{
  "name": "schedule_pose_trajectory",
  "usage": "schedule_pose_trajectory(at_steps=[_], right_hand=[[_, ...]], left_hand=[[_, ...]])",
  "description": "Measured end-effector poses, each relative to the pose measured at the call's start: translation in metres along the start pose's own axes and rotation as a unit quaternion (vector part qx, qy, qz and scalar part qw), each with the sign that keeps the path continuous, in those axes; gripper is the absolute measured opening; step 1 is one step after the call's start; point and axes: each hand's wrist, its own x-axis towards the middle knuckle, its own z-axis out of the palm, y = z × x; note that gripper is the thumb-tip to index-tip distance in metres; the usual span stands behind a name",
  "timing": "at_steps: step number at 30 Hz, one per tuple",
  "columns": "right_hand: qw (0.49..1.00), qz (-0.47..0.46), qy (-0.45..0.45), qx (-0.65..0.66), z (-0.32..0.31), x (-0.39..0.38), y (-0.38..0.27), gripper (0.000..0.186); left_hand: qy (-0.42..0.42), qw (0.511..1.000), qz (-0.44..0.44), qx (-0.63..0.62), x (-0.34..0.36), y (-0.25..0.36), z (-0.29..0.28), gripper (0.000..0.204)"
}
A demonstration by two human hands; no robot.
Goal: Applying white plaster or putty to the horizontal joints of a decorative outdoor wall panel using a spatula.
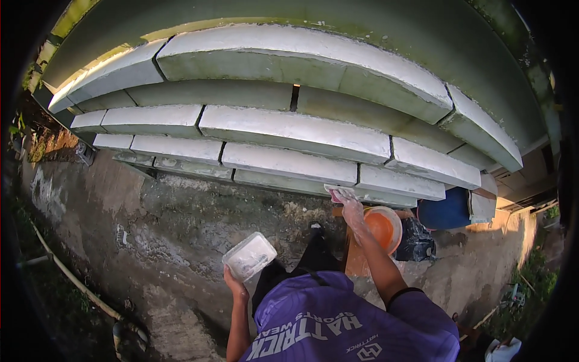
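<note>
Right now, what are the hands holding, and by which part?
Left hand: white tub, by its near left side. Right hand: small pink tool, maybe a scraper; where exactly it's gripped can't be told.

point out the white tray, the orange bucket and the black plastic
White tray (pixel 242 246): head view, upper-left rim.
Orange bucket (pixel 397 229): head view, pale rim, right side.
Black plastic (pixel 416 240): head view, middle of its surface.

Looks to be some outdoor yard, beside a greenish wall with long white-coated ledges at the far side. Recognisable also by stained concrete ground, green plants and sunlight at the right.
</note>
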Motion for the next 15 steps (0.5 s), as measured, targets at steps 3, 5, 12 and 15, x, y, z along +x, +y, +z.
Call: schedule_pose_trajectory(at_steps=[3,5,12,15], right_hand=[[0.994,-0.005,-0.056,-0.093,0.003,0.038,0.058,0.049],[0.987,-0.038,-0.041,-0.151,0.009,0.063,0.078,0.046],[0.999,-0.008,-0.026,-0.034,0.054,0.04,0.102,0.056],[0.991,-0.071,-0.112,0.033,0.041,0.027,0.071,0.054]], left_hand=[[0.016,1.0,0.017,0.002,-0.01,-0.012,0.024,0.052],[0.039,0.999,0.017,-0.019,-0.014,-0.016,0.039,0.053],[0.03,0.999,0.029,-0.001,-0.03,-0.037,0.1,0.054],[0.041,0.998,0.013,-0.045,-0.039,-0.043,0.113,0.053]])
